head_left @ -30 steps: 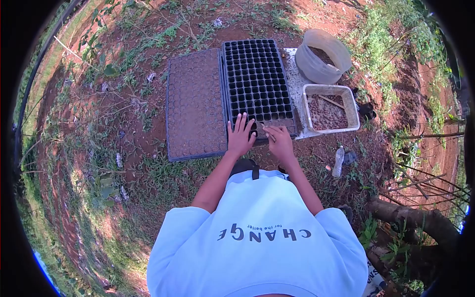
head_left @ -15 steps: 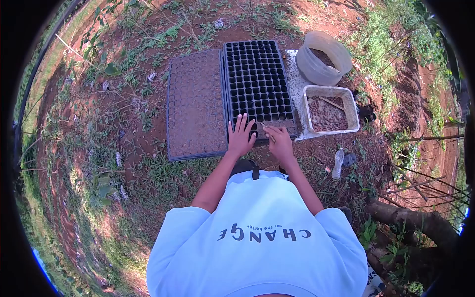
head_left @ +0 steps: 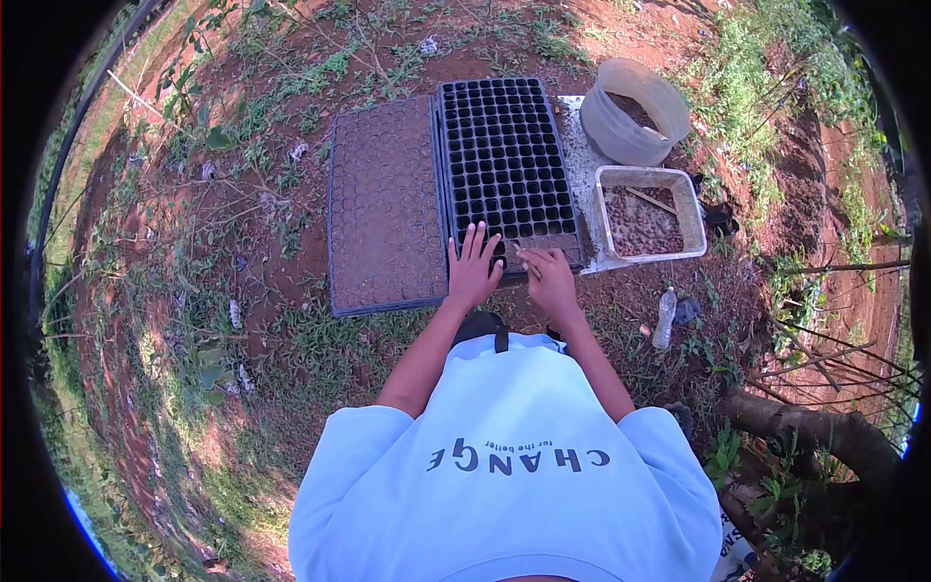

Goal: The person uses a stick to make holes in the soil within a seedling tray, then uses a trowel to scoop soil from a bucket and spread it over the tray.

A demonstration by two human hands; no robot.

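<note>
A black seedling tray (head_left: 504,145) lies on the ground, most of its cells without soil; cells at its near right end hold brown soil. My left hand (head_left: 473,267) rests with spread fingers on the tray's near left corner. Beside it, my right hand (head_left: 548,276) is closed round a small thin stick (head_left: 529,264) above the soil-filled cells. A second tray (head_left: 386,204), covered in soil, lies against the left side of the black one.
Right of the trays, a white board (head_left: 579,145) bears a translucent round container (head_left: 621,131) with soil. A white rectangular tub (head_left: 698,228) holds reddish brown lumps and a stick. A plastic bottle (head_left: 665,320) lies nearer. Thick branches (head_left: 805,427) are at the lower right.
</note>
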